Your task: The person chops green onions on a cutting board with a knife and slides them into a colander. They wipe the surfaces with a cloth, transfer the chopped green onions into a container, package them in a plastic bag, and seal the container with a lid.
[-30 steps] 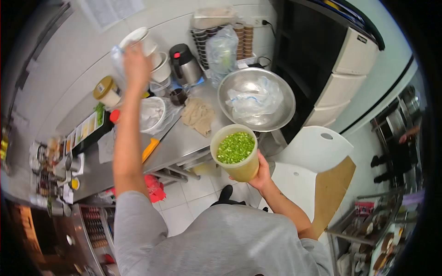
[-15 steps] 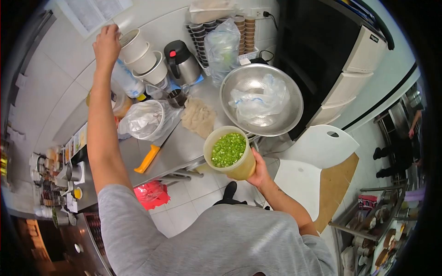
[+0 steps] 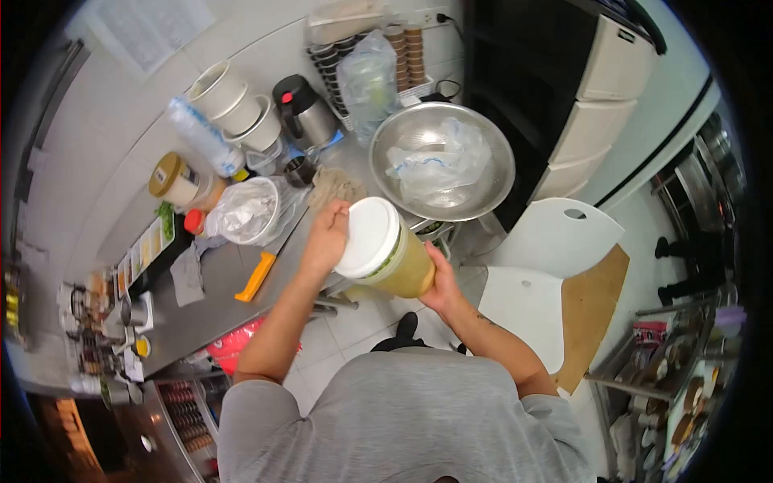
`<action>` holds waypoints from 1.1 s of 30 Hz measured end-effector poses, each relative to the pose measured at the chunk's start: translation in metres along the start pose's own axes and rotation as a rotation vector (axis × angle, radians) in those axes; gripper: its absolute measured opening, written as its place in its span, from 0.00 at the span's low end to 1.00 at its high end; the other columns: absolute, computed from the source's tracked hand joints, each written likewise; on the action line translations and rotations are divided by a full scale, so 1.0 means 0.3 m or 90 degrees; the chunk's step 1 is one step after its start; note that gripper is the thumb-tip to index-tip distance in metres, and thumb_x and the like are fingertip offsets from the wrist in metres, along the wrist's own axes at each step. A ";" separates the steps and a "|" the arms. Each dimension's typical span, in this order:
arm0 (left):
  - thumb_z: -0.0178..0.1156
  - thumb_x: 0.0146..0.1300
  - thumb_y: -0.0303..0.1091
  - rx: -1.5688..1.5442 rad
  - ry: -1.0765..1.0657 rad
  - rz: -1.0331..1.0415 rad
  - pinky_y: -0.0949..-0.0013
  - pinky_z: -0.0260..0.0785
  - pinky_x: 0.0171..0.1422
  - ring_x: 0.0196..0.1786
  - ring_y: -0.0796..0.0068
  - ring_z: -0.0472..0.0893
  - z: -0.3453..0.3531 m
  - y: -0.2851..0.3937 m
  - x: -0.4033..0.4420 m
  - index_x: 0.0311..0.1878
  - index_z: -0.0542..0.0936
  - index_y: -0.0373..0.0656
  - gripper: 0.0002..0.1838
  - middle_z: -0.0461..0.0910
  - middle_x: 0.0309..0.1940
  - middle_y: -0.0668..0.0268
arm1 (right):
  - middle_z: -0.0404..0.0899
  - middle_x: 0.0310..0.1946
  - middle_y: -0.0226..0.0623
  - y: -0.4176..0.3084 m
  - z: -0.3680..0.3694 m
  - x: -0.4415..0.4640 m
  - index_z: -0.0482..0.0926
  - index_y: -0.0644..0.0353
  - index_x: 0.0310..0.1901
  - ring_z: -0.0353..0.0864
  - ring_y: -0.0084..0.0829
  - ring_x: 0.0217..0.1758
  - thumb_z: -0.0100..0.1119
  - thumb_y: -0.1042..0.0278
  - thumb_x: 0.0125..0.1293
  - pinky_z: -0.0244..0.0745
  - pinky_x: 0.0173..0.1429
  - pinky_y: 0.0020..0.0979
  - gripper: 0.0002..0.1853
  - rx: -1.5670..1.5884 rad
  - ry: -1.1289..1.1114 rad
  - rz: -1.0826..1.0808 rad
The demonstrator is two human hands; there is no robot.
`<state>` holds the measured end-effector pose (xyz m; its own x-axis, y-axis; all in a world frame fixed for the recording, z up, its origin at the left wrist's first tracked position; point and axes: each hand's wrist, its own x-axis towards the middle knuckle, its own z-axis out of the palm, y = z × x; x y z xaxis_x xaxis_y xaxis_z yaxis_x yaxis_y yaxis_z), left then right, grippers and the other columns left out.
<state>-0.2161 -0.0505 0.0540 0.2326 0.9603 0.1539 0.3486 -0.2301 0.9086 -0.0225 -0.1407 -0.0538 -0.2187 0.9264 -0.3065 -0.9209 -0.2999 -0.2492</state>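
Note:
A yellowish translucent container (image 3: 411,270) is tilted to the left in front of me, over the table's edge. My right hand (image 3: 440,282) is wrapped round its lower right side. A white round lid (image 3: 369,237) lies over its mouth, and a strip of chopped greens shows just below the rim. My left hand (image 3: 326,235) grips the lid's left edge. Whether the lid is pressed down all round cannot be made out. Behind my left hand lies a crumpled beige cloth (image 3: 336,186).
On the steel table (image 3: 205,318) are an orange-handled knife (image 3: 256,276), a bag-lined white tub (image 3: 270,211), stacked white tubs (image 3: 217,90) and a thermos (image 3: 306,113). A metal colander (image 3: 499,165) holds a plastic bag. A white chair (image 3: 523,314) stands at the right.
My left hand has come down from the stacked tubs at the upper left to the container, with a white lid now in it. The container has tilted left, and the lid covers its opening.

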 end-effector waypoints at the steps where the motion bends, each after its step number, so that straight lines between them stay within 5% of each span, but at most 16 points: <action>1: 0.45 0.69 0.33 -0.031 0.002 0.031 0.71 0.65 0.47 0.38 0.76 0.72 0.033 0.008 0.000 0.45 0.73 0.40 0.09 0.75 0.33 0.66 | 0.77 0.51 0.36 -0.001 0.006 -0.009 0.73 0.57 0.54 0.75 0.34 0.55 0.51 0.51 0.67 0.68 0.62 0.40 0.21 0.008 0.025 -0.016; 6: 0.48 0.68 0.36 -0.062 -0.108 0.121 0.68 0.64 0.55 0.48 0.67 0.73 0.116 0.041 0.008 0.52 0.71 0.36 0.15 0.75 0.44 0.58 | 0.76 0.52 0.35 -0.021 0.016 -0.122 0.72 0.58 0.55 0.75 0.33 0.56 0.53 0.53 0.66 0.67 0.63 0.39 0.21 -0.027 0.071 -0.174; 10: 0.57 0.62 0.45 0.093 -0.285 0.250 0.61 0.53 0.68 0.64 0.53 0.63 0.228 0.142 -0.097 0.66 0.57 0.33 0.36 0.61 0.62 0.47 | 0.69 0.59 0.35 -0.050 -0.066 -0.286 0.64 0.59 0.64 0.67 0.30 0.63 0.52 0.56 0.66 0.61 0.67 0.35 0.27 -0.059 0.112 -0.361; 12: 0.65 0.51 0.54 0.149 -0.370 0.288 0.54 0.46 0.73 0.69 0.44 0.54 0.308 0.225 -0.161 0.71 0.44 0.32 0.56 0.50 0.68 0.42 | 0.69 0.59 0.35 -0.083 -0.083 -0.411 0.63 0.60 0.64 0.66 0.30 0.63 0.52 0.56 0.66 0.61 0.66 0.36 0.28 -0.120 0.140 -0.465; 14: 0.64 0.52 0.52 0.121 -0.400 0.322 0.56 0.45 0.73 0.70 0.47 0.53 0.395 0.297 -0.227 0.71 0.45 0.32 0.54 0.51 0.68 0.42 | 0.70 0.57 0.35 -0.097 -0.094 -0.545 0.65 0.61 0.62 0.67 0.29 0.62 0.52 0.55 0.66 0.61 0.66 0.34 0.27 -0.159 0.169 -0.541; 16: 0.65 0.49 0.49 0.123 -0.421 0.356 0.56 0.45 0.73 0.70 0.47 0.54 0.491 0.367 -0.311 0.71 0.46 0.32 0.54 0.52 0.67 0.43 | 0.72 0.55 0.37 -0.125 -0.165 -0.672 0.66 0.62 0.60 0.70 0.30 0.58 0.54 0.54 0.65 0.64 0.64 0.33 0.27 -0.116 0.136 -0.529; 19: 0.70 0.38 0.52 0.193 -0.490 0.671 0.51 0.48 0.70 0.69 0.44 0.55 0.649 0.489 -0.481 0.70 0.50 0.35 0.59 0.54 0.67 0.44 | 0.74 0.52 0.39 -0.193 -0.306 -0.917 0.68 0.62 0.58 0.75 0.32 0.54 0.53 0.52 0.66 0.70 0.60 0.34 0.26 -0.048 0.177 -0.396; 21: 0.71 0.33 0.53 0.208 -0.624 0.760 0.48 0.54 0.63 0.68 0.45 0.56 0.739 0.596 -0.619 0.70 0.53 0.36 0.60 0.56 0.65 0.45 | 0.76 0.53 0.41 -0.220 -0.442 -1.090 0.71 0.61 0.57 0.78 0.34 0.51 0.51 0.45 0.66 0.74 0.56 0.37 0.28 -0.026 0.174 -0.269; 23: 0.71 0.33 0.53 0.183 -0.743 0.784 0.49 0.53 0.66 0.67 0.44 0.57 0.835 0.691 -0.736 0.70 0.54 0.38 0.60 0.56 0.66 0.44 | 0.72 0.58 0.43 -0.202 -0.478 -1.289 0.66 0.63 0.62 0.76 0.39 0.56 0.48 0.38 0.65 0.72 0.59 0.44 0.36 -0.029 0.170 -0.279; 26: 0.71 0.37 0.51 0.087 -0.723 0.710 0.48 0.53 0.66 0.69 0.44 0.53 1.007 0.717 -0.842 0.71 0.51 0.39 0.59 0.52 0.68 0.45 | 0.66 0.64 0.40 -0.182 -0.526 -1.592 0.58 0.59 0.68 0.69 0.41 0.63 0.45 0.33 0.63 0.69 0.61 0.50 0.41 0.028 0.047 -0.303; 29: 0.70 0.39 0.51 -0.047 -0.671 0.578 0.51 0.50 0.70 0.69 0.44 0.53 1.161 0.722 -0.925 0.71 0.52 0.38 0.58 0.53 0.67 0.44 | 0.62 0.66 0.41 -0.150 -0.549 -1.760 0.56 0.56 0.68 0.63 0.48 0.67 0.51 0.38 0.63 0.66 0.60 0.59 0.40 -0.079 0.095 -0.553; 33: 0.66 0.48 0.50 -0.092 -0.685 0.460 0.56 0.45 0.73 0.71 0.47 0.52 1.343 0.751 -1.020 0.71 0.50 0.38 0.52 0.52 0.67 0.44 | 0.61 0.67 0.38 -0.173 -0.669 -1.823 0.54 0.51 0.69 0.62 0.44 0.68 0.63 0.46 0.57 0.59 0.67 0.55 0.43 -0.084 0.222 -0.699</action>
<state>0.1570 -0.4596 0.0551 0.9547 0.0053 0.2975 -0.2446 -0.5553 0.7949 0.2098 -0.6773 -0.0577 0.7972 0.5958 -0.0976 -0.5144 0.5858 -0.6263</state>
